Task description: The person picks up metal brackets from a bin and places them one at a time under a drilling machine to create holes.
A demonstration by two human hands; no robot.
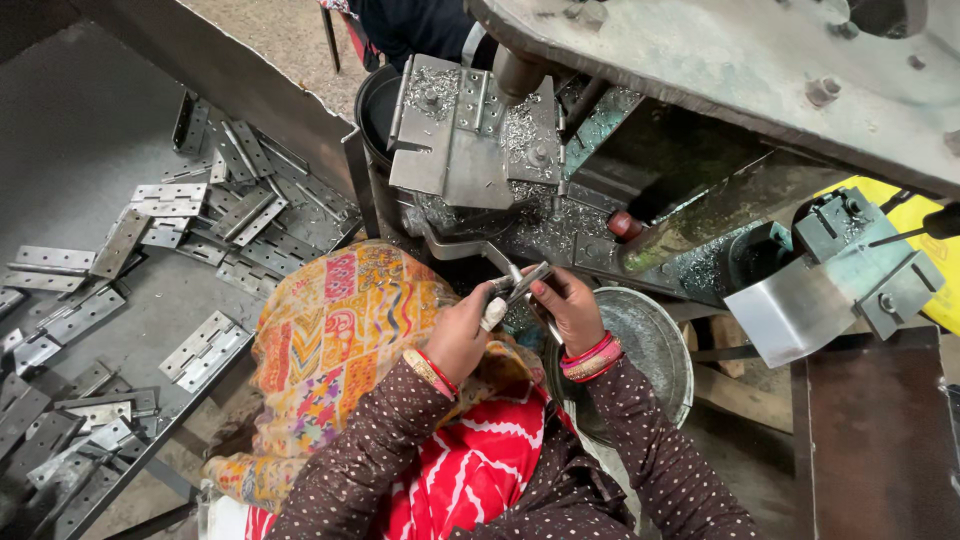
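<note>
Head view. A grey press (720, 70) fills the upper right, its plate (465, 130) strewn with metal shavings; a yellow sheet (900, 215) shows at the right edge. A sloped tray (90, 130) at left holds a scattered pile of hinges (215, 195). A patterned cloth (330, 340) lies over the lap, between the tray and the hands. A round metal bowl (650, 345) sits under the right wrist. At centre, just below the plate, the left hand (462, 335) and the right hand (568, 310) both close their fingers on one hinge (525, 285), held tilted between them; bangles (592, 358) ring the right wrist.
</note>
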